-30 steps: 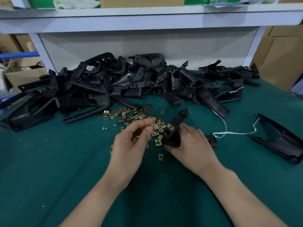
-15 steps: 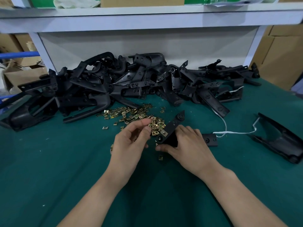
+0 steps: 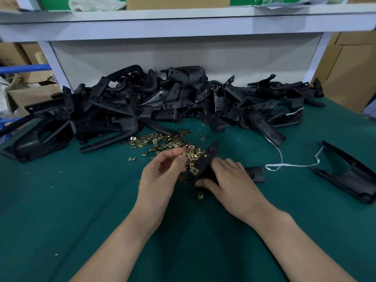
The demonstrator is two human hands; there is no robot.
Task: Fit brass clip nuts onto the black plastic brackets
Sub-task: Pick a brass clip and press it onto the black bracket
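The bracket (image 3: 205, 165) I'm working on is near the middle of the tabletop (image 3: 81, 200), tilted with its round-bossed end at 1 o'clock and its other end at 7 o'clock. It is hard moulded plastic, light and stiff, so I expect no flex under pressure. I judge the best hold is round its thick middle, leaving the thin edges free for clips. One fitted nut (image 3: 194, 170) already straddles its left edge, low down. The nuts are small folded sheet metal, springy and probably slippery. Each wants pinching by its flat sides and pushing straight on, or it may skew or flick away.

My right hand (image 3: 230, 180) wraps the bracket from the 4 o'clock side, fingers curled over its back and thumb under the lower end. My left hand (image 3: 158, 178) is at 9 o'clock of the bracket, fingers curled. Its thumb and forefinger tips are pressed together on what looks like a single nut (image 3: 186, 154), just beside the bracket's upper edge, though the pile behind makes it hard to pick out.

That pile of nuts (image 3: 160, 142) spreads out at 11 o'clock. A stray nut (image 3: 201, 195) lies at 6 o'clock, just below my right thumb. A small black piece (image 3: 256, 175) lies at 3 o'clock, with a white cord (image 3: 295, 165) past it. The heap of brackets (image 3: 162, 106) fills the far tabletop at 12 o'clock.
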